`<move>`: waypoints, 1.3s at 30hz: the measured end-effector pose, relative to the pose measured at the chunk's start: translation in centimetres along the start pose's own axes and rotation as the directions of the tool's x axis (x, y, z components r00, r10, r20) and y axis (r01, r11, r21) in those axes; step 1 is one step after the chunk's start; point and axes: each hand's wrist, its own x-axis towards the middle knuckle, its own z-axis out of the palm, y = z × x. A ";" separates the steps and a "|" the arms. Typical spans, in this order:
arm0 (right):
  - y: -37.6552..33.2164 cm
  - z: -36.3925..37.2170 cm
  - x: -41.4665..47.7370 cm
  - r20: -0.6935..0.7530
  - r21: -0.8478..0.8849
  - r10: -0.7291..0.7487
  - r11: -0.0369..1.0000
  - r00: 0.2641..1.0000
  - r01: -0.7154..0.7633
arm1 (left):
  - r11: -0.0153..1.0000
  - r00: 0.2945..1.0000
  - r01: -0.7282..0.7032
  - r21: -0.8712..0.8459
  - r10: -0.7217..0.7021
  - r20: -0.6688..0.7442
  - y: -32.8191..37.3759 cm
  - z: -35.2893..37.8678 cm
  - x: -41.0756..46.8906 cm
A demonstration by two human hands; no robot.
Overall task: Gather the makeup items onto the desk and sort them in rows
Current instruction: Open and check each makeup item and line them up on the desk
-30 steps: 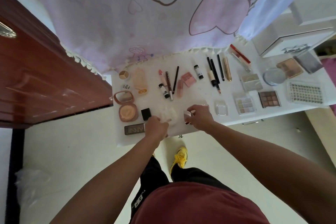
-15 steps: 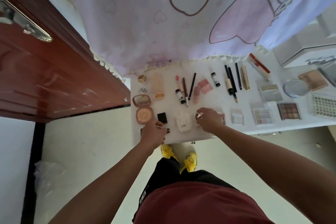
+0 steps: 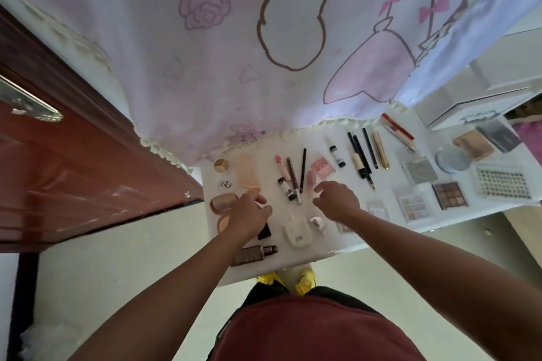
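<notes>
Both hands are over the left end of the white desk (image 3: 363,243) now, makeup laid out across it in loose rows. The left hand (image 3: 249,215) hovers above the round compacts (image 3: 223,203) by the left edge, fingers curled loosely, nothing visibly pinched, though its palm side is hidden so I cannot tell for sure. The right hand (image 3: 337,201) sits mid-desk, fingers bent and apart, thumb and forefinger open toward a pale pink tube (image 3: 310,182) beside the pencils (image 3: 293,176). Near the front edge lie a white case (image 3: 296,232) and a dark palette (image 3: 254,254); eyeshadow palettes (image 3: 448,195) line the right end.
</notes>
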 end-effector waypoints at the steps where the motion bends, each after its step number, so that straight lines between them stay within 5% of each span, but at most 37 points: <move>1: -0.8 -0.2 0.4 -0.003 -0.009 -0.002 1.000 1.000 0.002 | 1.000 1.000 -0.012 -0.007 0.012 -0.002 0.2 -0.5 0.3; 13: -7.0 2.4 3.6 0.001 -0.329 -0.059 0.943 0.998 0.056 | 0.996 0.996 -0.085 -0.021 0.084 -0.044 -1.7 -6.0 1.2; 20: -6.9 1.1 3.7 0.081 -0.283 -0.163 0.942 0.983 0.180 | 0.991 0.991 -0.105 -0.086 0.098 -0.087 -0.2 -6.6 1.8; 26: -8.4 -5.9 0.9 0.034 -0.065 -0.412 0.908 0.910 0.414 | 0.954 0.983 -0.182 -0.237 0.181 -0.025 4.9 -7.4 1.8; 31: -9.3 -10.6 -2.5 -0.107 0.257 -0.432 0.858 0.896 0.444 | 0.898 0.962 -0.250 -0.362 0.272 0.011 8.2 -8.5 1.2; 35: -9.6 -12.7 -4.9 -0.165 0.684 -0.336 0.639 0.927 0.353 | 0.839 0.936 -0.315 -0.443 0.353 0.003 10.6 -9.9 -0.2; 39: -9.9 -13.6 -6.4 -0.145 0.854 -0.299 0.443 0.943 0.272 | 0.806 0.891 -0.431 -0.405 0.451 -0.050 12.5 -10.7 -2.1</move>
